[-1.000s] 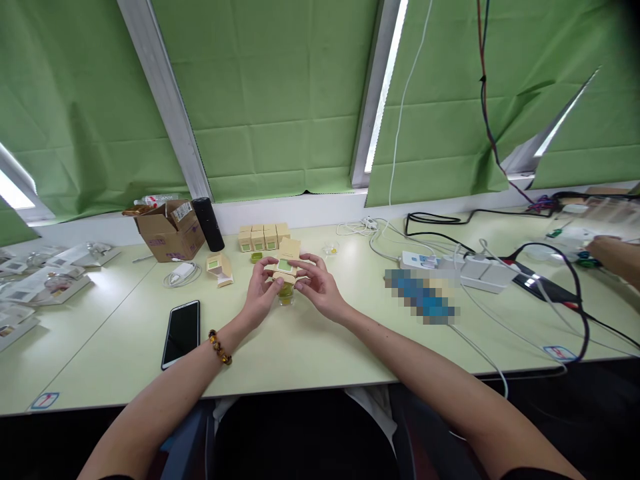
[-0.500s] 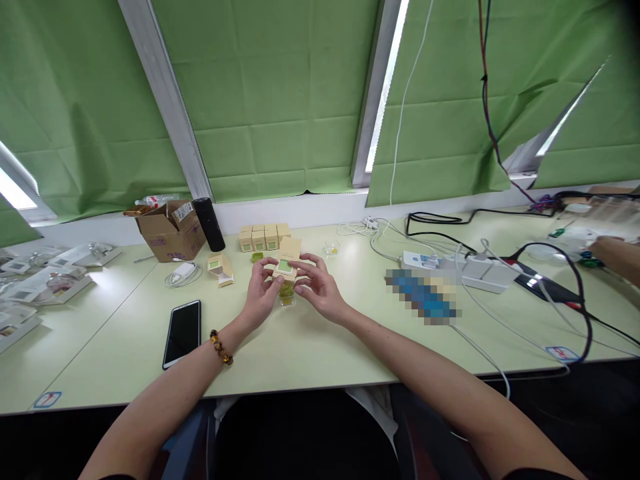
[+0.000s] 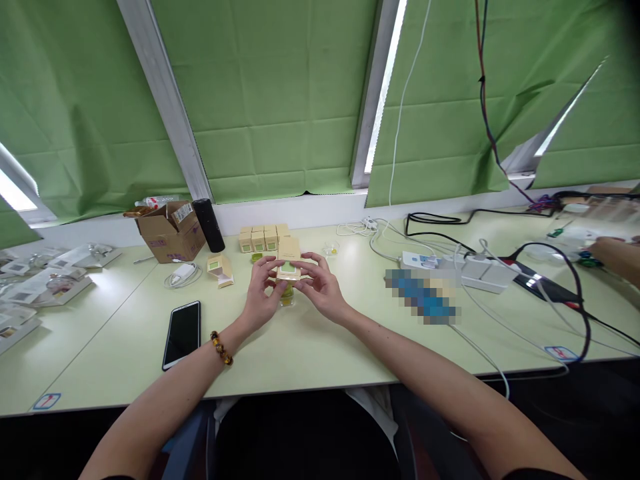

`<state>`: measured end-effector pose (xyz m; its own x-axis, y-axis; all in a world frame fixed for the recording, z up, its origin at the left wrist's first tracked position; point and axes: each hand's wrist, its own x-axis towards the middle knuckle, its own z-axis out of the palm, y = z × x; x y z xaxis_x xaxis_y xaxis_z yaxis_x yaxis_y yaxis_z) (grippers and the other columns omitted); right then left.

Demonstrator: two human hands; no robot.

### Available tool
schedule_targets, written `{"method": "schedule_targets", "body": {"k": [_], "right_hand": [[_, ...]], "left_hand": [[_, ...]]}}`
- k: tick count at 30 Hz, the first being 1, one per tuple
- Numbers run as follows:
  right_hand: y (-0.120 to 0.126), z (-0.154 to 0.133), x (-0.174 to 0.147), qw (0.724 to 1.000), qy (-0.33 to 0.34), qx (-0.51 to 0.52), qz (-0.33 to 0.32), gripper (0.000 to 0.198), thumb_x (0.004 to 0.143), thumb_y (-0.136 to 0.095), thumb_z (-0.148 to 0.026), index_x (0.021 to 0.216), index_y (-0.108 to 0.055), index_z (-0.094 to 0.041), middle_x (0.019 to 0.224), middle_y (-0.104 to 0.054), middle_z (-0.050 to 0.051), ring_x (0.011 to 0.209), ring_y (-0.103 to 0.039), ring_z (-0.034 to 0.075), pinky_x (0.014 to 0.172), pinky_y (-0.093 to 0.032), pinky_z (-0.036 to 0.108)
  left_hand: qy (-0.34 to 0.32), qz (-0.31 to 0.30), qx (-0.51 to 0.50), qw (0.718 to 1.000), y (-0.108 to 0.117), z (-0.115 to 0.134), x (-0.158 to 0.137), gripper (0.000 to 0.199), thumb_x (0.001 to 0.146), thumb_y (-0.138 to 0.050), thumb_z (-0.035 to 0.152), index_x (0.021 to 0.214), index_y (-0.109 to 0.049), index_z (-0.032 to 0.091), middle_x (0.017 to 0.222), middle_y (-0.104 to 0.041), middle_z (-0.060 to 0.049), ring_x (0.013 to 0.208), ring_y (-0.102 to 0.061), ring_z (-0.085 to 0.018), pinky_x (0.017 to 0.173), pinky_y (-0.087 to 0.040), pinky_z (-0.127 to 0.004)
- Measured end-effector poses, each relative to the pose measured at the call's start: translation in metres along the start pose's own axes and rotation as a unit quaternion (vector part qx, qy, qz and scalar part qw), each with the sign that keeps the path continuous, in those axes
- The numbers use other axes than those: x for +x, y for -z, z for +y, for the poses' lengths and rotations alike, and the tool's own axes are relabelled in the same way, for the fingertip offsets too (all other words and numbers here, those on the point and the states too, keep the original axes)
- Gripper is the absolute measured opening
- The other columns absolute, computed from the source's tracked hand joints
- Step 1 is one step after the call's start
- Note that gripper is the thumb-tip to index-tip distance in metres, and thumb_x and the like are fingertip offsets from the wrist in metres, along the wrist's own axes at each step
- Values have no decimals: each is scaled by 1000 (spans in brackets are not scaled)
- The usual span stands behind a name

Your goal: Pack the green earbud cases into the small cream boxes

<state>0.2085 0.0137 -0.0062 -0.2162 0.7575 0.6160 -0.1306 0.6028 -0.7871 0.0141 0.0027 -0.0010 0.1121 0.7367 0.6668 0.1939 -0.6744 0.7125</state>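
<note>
Between my fingertips is a small tan cardboard box (image 3: 289,254) with a green window and a raised flap. My left hand (image 3: 263,288) pinches its left side, and my right hand (image 3: 321,287) grips the right side. Just below the box, a small clear container with yellow-green contents (image 3: 287,297) stands on the table, partly covered by the box and my fingers. Behind my left hand lies a small green piece (image 3: 257,257). Another tan box (image 3: 221,269), tilted and open, rests farther left. Several closed tan boxes (image 3: 264,239) stand in a row behind.
A phone (image 3: 182,335) lies left of my forearm. A cardboard carton (image 3: 173,231) and black cylinder (image 3: 209,225) stand at the back left. A small clear dish (image 3: 331,249) sits right of the boxes. Cables and a power strip (image 3: 470,272) spread across the right side.
The box in my hands has turned more upright and squarer to me. My right fingers have closed in on its right side.
</note>
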Motion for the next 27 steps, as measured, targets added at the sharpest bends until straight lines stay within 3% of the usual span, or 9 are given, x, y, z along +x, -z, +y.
{"method": "schedule_targets", "body": {"k": [4,8,13,18,22,27], "right_hand": [[-1,2,0,1000,4,-5,10,34,93,-73,-47,124,-75,-34,142,-38,8,91,-65,13,95,-65,44],[-3,4,0,1000,11,-9,15,31,94,-72,-47,121,-77,-33,140,-40,8,88,-66,12,93,-66,44],[-2,3,-1,1000,9,-15,5,33,95,-71,-45,126,-74,-34,141,-38,8,89,-66,12,96,-64,44],[-2,-2,-1,997,25,-68,3,36,99,-65,-45,133,-70,-34,142,-37,10,116,-63,22,104,-61,45],[-3,2,-3,985,92,-142,-29,37,102,-61,-35,138,-65,-35,144,-32,10,123,-60,25,113,-55,53],[-5,6,-7,955,178,-209,-113,49,101,-56,-21,148,-55,-38,150,-26,10,141,-49,32,121,-46,61]], "left_hand": [[-6,18,16,1000,-1,-2,-1,27,94,-69,33,121,-67,26,138,-46,-11,97,-62,-15,78,-57,-31],[-3,37,28,999,-3,-1,0,18,94,-69,30,111,-69,24,133,-49,-10,107,-62,-19,76,-56,-29],[-10,41,45,998,-4,2,1,21,96,-66,31,115,-68,25,131,-50,-11,111,-62,-21,76,-57,-30],[-43,11,71,997,-2,0,0,51,94,-67,30,142,-49,29,143,-48,-13,122,-60,-25,98,-54,-42],[-57,20,146,987,-1,-1,-1,77,87,-75,32,153,-34,26,144,-50,-16,126,-56,-29,105,-48,-49],[-52,57,217,973,0,0,0,78,84,-75,28,151,-34,22,140,-51,-16,121,-55,-29,104,-47,-49]]}}
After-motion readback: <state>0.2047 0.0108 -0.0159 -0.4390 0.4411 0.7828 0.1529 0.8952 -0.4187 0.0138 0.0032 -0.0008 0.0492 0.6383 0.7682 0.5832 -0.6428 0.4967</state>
